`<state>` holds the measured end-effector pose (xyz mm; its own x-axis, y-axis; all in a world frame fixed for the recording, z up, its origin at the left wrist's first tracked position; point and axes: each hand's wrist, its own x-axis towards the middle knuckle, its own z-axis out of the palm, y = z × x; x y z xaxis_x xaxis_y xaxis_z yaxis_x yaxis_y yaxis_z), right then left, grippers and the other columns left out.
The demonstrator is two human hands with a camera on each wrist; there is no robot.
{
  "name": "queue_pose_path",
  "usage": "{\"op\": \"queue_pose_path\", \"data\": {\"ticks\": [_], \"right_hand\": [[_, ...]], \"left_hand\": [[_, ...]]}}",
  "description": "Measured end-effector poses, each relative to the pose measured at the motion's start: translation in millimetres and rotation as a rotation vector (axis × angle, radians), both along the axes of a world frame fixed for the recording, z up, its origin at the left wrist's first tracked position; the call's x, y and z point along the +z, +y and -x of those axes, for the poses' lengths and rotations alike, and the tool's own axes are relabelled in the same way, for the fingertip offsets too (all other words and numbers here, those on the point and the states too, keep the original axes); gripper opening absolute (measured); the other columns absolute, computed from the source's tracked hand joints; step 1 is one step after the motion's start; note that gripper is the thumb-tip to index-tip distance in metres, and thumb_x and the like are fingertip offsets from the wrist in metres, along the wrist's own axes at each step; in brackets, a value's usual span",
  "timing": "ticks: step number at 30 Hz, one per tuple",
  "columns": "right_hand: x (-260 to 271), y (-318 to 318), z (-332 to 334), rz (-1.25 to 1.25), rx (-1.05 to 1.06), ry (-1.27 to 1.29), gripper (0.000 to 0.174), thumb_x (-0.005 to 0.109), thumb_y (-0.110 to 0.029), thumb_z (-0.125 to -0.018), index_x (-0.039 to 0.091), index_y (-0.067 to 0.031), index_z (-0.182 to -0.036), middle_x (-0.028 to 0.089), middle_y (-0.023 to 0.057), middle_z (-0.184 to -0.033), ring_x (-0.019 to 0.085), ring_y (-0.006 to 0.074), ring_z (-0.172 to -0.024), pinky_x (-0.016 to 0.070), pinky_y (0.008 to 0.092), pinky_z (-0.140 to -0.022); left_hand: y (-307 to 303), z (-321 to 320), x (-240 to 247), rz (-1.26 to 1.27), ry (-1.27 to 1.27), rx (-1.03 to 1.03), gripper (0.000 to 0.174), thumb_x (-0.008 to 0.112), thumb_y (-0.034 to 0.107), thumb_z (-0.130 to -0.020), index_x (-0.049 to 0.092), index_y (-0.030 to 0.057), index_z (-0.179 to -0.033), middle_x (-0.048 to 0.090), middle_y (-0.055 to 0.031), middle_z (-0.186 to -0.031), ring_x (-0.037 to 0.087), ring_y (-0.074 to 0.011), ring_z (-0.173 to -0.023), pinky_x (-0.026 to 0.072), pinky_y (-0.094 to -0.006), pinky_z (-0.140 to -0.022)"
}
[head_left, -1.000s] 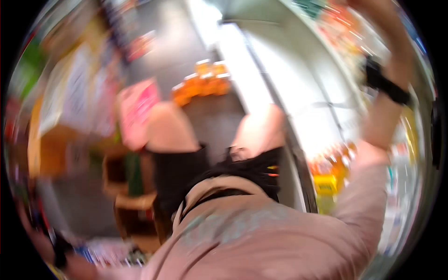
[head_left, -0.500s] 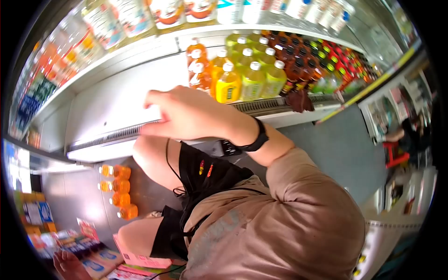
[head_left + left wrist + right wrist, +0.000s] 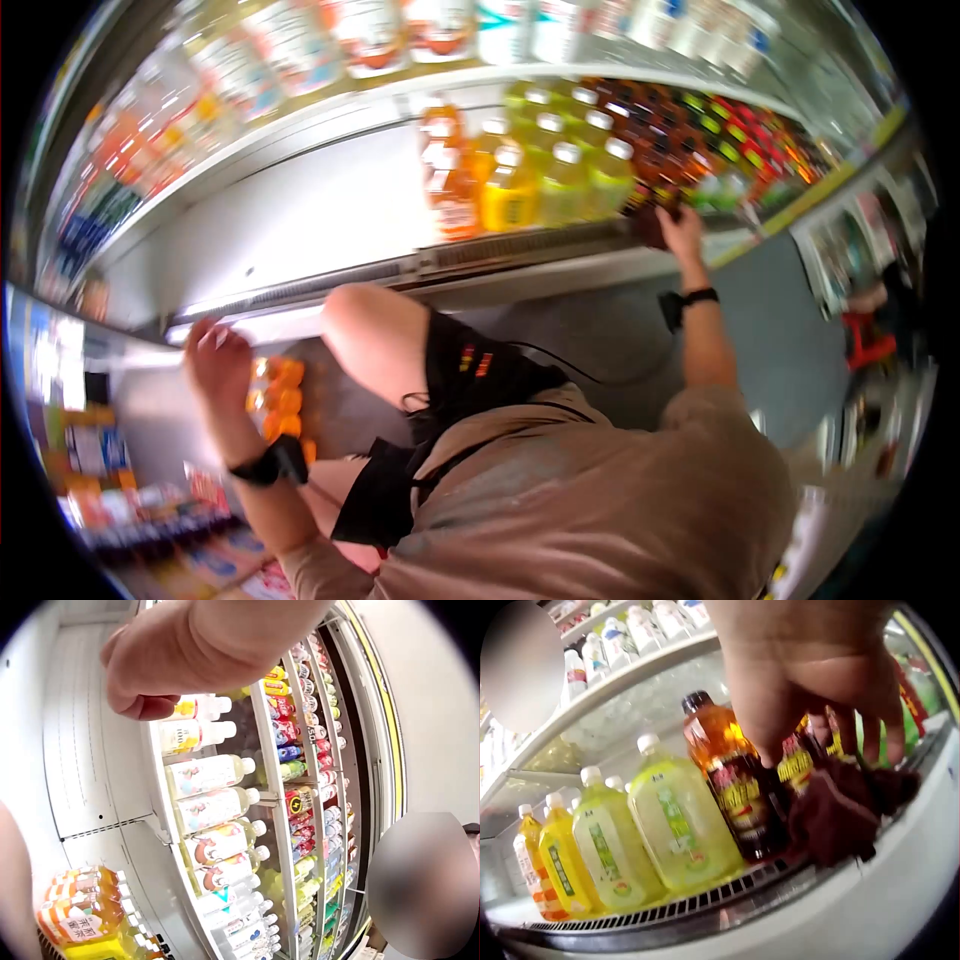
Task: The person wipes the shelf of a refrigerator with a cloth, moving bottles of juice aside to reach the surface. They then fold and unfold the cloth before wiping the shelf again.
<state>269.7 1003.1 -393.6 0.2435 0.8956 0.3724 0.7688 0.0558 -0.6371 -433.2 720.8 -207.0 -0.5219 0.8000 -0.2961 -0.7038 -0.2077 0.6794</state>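
Observation:
My right hand (image 3: 683,235) reaches to a dark maroon cloth (image 3: 836,817) that lies bunched on the front edge of the cooler shelf. In the right wrist view its fingers (image 3: 870,739) extend downward, right at the top of the cloth. Beside the cloth stands a dark-labelled bottle of amber drink (image 3: 742,802). My left hand (image 3: 218,362) is raised at the left, in front of the shelf, with loosely curled fingers and nothing in it. Below it, several orange drink bottles (image 3: 283,398) stand on the floor.
Yellow-green bottles (image 3: 679,817) and orange bottles (image 3: 455,195) fill the middle of the lower shelf. White-labelled bottles (image 3: 214,814) line the shelf above. A vent grille (image 3: 705,900) runs along the front edge. My bent knee (image 3: 365,320) is close to the cooler.
My right hand has swung from the left part of the shelf over to the cloth at the right. The left hand has risen from the lower left to beside the cooler.

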Motion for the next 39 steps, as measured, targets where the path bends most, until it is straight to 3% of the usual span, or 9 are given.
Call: {"op": "queue_pose_path", "data": {"ticks": [2,4,10,18,22,24,34,36,39], "right_hand": [[-20.5,5.3,-6.1,0.341,-0.244,-0.230,0.068,0.068,-0.046,-0.086,0.051,-0.0025,-0.135,0.051,0.0228,-0.139,0.055,0.0403,-0.119,0.0467,0.0507,-0.098],[-38.6,5.3,-1.6,0.495,-0.311,-0.443,0.076,0.065,-0.049,-0.088,0.038,-0.0056,-0.144,0.039,0.0223,-0.147,0.045,0.0434,-0.128,0.0424,0.0537,-0.102],[54.1,-16.6,58.9,0.710,-0.204,-0.319,0.062,0.063,-0.036,-0.093,0.042,0.0002,-0.138,0.058,0.0258,-0.127,0.058,0.0396,-0.114,0.0482,0.0484,-0.098],[152.6,-86.5,239.9,0.576,0.808,-0.014,0.037,0.071,-0.029,-0.087,0.062,0.0008,-0.108,0.067,0.0112,-0.093,0.062,0.0170,-0.086,0.0486,0.0353,-0.076],[145.6,-94.4,360.2,0.212,1.039,-0.164,0.031,0.063,-0.026,-0.093,0.059,-0.0001,-0.110,0.065,0.0185,-0.097,0.064,0.0344,-0.090,0.0497,0.0401,-0.077],[128.9,-91.1,407.4,0.261,0.972,-0.453,0.031,0.060,-0.025,-0.094,0.059,0.0002,-0.112,0.063,0.0199,-0.099,0.060,0.0408,-0.094,0.0500,0.0430,-0.078],[112.4,-52.3,507.9,-0.213,0.774,-0.319,0.037,0.052,-0.027,-0.100,0.058,0.0063,-0.114,0.056,0.0274,-0.109,0.059,0.0438,-0.094,0.0479,0.0475,-0.084],[122.1,-48.5,516.8,0.296,0.768,-0.326,0.037,0.052,-0.031,-0.100,0.062,0.0039,-0.106,0.064,0.0206,-0.077,0.065,0.0407,-0.081,0.0512,0.0430,-0.076],[132.9,-59.7,531.2,-0.021,0.789,0.084,0.037,0.057,-0.032,-0.098,0.065,0.0019,-0.086,0.066,0.0158,-0.071,0.062,0.0273,-0.062,0.0481,0.0385,-0.061]], "left_hand": [[15.1,-12.8,-2.1,0.125,-0.107,0.095,0.012,0.061,0.016,-0.087,0.053,0.0078,-0.083,0.052,-0.0034,-0.071,0.051,-0.0176,-0.066,0.0444,-0.0333,-0.064],[27.4,-9.7,-12.3,0.167,-0.147,0.106,0.012,0.059,0.013,-0.088,0.050,0.0074,-0.084,0.050,-0.0032,-0.073,0.049,-0.0163,-0.066,0.0422,-0.0316,-0.062],[31.8,-3.9,-33.8,0.273,-0.177,0.176,0.014,0.059,0.016,-0.088,0.050,0.0063,-0.083,0.049,-0.0062,-0.079,0.049,-0.0171,-0.071,0.0438,-0.0294,-0.065],[11.0,26.9,-75.0,0.233,-0.346,0.129,0.018,0.055,0.018,-0.091,0.054,0.0049,-0.078,0.052,-0.0042,-0.073,0.051,-0.0167,-0.068,0.0447,-0.0297,-0.062],[-5.3,40.1,-86.4,0.255,-0.363,0.093,0.020,0.055,0.019,-0.090,0.054,0.0058,-0.075,0.053,-0.0031,-0.070,0.052,-0.0162,-0.067,0.0448,-0.0300,-0.062],[-17.2,48.3,-86.2,0.237,-0.360,0.086,0.019,0.055,0.019,-0.090,0.054,0.0067,-0.075,0.054,-0.0027,-0.070,0.053,-0.0161,-0.067,0.0447,-0.0298,-0.062],[-71.0,101.2,-66.6,0.124,-0.324,0.255,0.012,0.056,0.018,-0.090,0.054,0.0100,-0.081,0.057,0.0001,-0.074,0.054,-0.0133,-0.067,0.0462,-0.0287,-0.064],[-74.9,109.6,-68.6,0.127,-0.329,0.277,0.012,0.056,0.019,-0.090,0.055,0.0095,-0.082,0.058,0.0003,-0.074,0.055,-0.0130,-0.066,0.0468,-0.0283,-0.063],[-70.5,119.5,-71.8,0.122,-0.338,0.251,0.013,0.055,0.019,-0.090,0.055,0.0094,-0.081,0.057,-0.0003,-0.073,0.055,-0.0133,-0.065,0.0466,-0.0287,-0.063]]}}
